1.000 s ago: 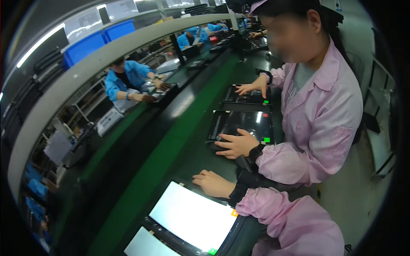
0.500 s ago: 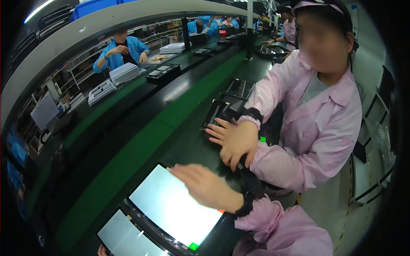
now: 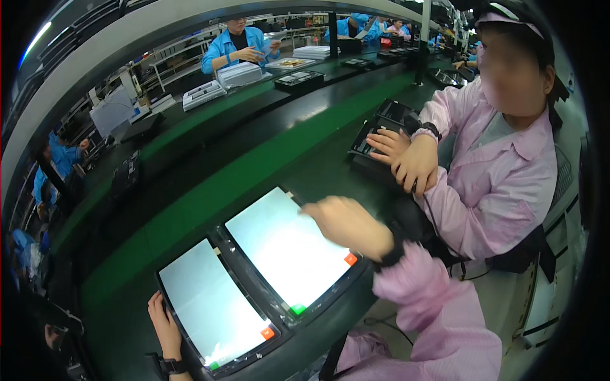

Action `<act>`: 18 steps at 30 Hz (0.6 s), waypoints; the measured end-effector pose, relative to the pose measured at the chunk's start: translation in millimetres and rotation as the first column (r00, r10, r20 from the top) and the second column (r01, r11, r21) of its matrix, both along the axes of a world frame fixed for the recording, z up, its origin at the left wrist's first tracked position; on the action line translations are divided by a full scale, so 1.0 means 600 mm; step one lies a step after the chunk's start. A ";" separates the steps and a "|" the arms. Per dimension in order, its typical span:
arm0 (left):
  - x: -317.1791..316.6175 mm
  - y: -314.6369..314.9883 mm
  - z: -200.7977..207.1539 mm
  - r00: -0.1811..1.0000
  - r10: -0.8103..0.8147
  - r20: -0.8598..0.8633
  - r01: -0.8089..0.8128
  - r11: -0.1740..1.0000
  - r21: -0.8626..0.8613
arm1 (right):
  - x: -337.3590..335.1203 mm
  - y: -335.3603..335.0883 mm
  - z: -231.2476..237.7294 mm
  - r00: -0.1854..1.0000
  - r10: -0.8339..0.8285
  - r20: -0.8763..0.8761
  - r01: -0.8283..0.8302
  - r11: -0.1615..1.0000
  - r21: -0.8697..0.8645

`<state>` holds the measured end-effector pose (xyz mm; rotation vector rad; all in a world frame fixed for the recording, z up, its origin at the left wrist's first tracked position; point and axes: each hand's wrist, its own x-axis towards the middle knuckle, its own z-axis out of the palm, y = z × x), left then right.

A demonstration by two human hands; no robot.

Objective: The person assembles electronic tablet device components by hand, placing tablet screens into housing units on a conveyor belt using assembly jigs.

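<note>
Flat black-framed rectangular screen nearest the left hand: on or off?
On: the flat black-framed rectangular screen beside the person's bare left hand glows pale white, with an orange-red square and a green square near its lower edge.

1. Left screen (image 3: 213, 301) and right screen (image 3: 286, 247): glowing white, framed in black.
2. Corner labels (image 3: 350, 260) on both screens: orange-red and green.
3. Table (image 3: 343, 184): near-black, with a green strip (image 3: 254, 170).
4. Right sleeve (image 3: 419, 279): pink, faintly striped; wristband (image 3: 391, 249): black.
5. Co-worker's jacket (image 3: 489, 203): pink.
6. Far worker's jacket (image 3: 221, 56): blue.
</note>
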<state>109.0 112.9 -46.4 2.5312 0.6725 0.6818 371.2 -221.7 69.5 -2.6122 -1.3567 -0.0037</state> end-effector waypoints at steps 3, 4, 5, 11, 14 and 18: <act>-0.016 0.033 -0.044 0.999 -0.016 0.049 0.011 0.995 0.098 | -0.006 0.048 0.013 0.999 0.038 0.014 -0.038 0.999 0.029; -0.005 0.027 -0.041 1.000 0.016 0.000 -0.016 0.999 0.045 | -0.007 0.051 0.002 0.995 0.095 0.031 -0.099 0.985 0.144; -0.005 0.022 -0.039 0.999 0.040 0.011 -0.041 0.997 0.072 | -0.019 0.049 -0.023 0.986 0.163 0.040 -0.168 0.953 0.254; -0.009 -0.008 0.002 0.995 -0.094 -0.017 0.096 0.971 0.220 | -0.212 -0.038 -0.069 0.235 0.660 -0.714 -0.686 0.633 0.359; -0.024 0.013 -0.011 0.997 -0.076 0.011 0.071 0.964 0.258 | -0.152 -0.085 -0.057 0.332 0.646 -0.687 -0.486 0.742 0.462; -0.007 0.017 0.014 0.998 -0.057 -0.014 0.059 0.970 0.237 | -0.006 -0.081 -0.111 0.938 0.161 -0.306 0.064 0.788 0.612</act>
